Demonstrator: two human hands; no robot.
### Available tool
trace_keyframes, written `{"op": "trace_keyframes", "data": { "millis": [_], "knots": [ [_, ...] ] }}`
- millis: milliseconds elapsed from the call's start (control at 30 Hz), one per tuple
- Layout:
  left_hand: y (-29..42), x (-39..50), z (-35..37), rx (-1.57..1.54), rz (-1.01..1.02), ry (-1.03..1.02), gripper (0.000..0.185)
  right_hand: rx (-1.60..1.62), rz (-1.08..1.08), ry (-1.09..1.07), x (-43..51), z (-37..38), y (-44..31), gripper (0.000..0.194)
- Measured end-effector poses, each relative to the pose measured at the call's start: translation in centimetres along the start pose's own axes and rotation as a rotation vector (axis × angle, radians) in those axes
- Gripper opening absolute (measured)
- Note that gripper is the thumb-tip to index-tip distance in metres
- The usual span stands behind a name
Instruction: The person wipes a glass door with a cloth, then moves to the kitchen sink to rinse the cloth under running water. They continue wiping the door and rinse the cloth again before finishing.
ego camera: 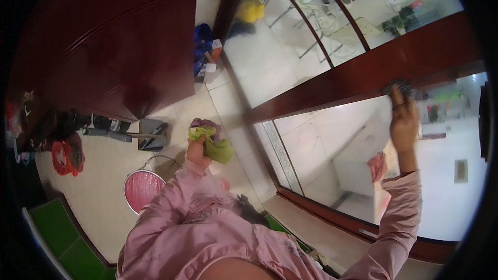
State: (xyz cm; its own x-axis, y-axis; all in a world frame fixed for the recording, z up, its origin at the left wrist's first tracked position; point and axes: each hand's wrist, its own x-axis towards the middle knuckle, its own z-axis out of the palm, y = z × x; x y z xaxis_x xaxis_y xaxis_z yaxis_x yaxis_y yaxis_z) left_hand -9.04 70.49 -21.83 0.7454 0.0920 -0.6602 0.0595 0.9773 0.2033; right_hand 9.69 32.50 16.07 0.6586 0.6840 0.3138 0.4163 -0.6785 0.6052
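My right hand [404, 124] is raised at the right and grips a dark, blurred scouring pad [400, 88], possibly steel wool. The pad lies against the lower edge of a reddish-brown wooden door stile [350, 74], between two panes of glass. Lower down and to the left, my left hand [198, 153] is closed around a bunched yellow-green cloth [220, 149]. A purple cloth [208, 124] is bundled with it and shows beyond the fingers. Both cloths hang clear of the door, above the tiled floor.
A dark red cabinet door [128, 46] fills the upper left. On the floor are a dustpan [153, 135], a round pink-topped stool [144, 190] and a red plastic bag [64, 157]. Blue bags [203, 42] stand by the door frame. Slippers [251, 11] show through the glass.
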Motion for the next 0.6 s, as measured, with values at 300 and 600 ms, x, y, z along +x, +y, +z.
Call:
{"op": "trace_keyframes", "data": {
  "millis": [300,600],
  "knots": [
    [3.7,1.4,-0.6,-0.071,0.041,0.056,0.03,0.091,-0.235,0.061,6.3,-2.8,-3.2,0.03],
    [7.4,7.2,2.1,-0.111,0.076,-0.082,0.034,-0.29,-0.308,0.178,22.7,0.2,-2.7,0.026]
  ]
}}
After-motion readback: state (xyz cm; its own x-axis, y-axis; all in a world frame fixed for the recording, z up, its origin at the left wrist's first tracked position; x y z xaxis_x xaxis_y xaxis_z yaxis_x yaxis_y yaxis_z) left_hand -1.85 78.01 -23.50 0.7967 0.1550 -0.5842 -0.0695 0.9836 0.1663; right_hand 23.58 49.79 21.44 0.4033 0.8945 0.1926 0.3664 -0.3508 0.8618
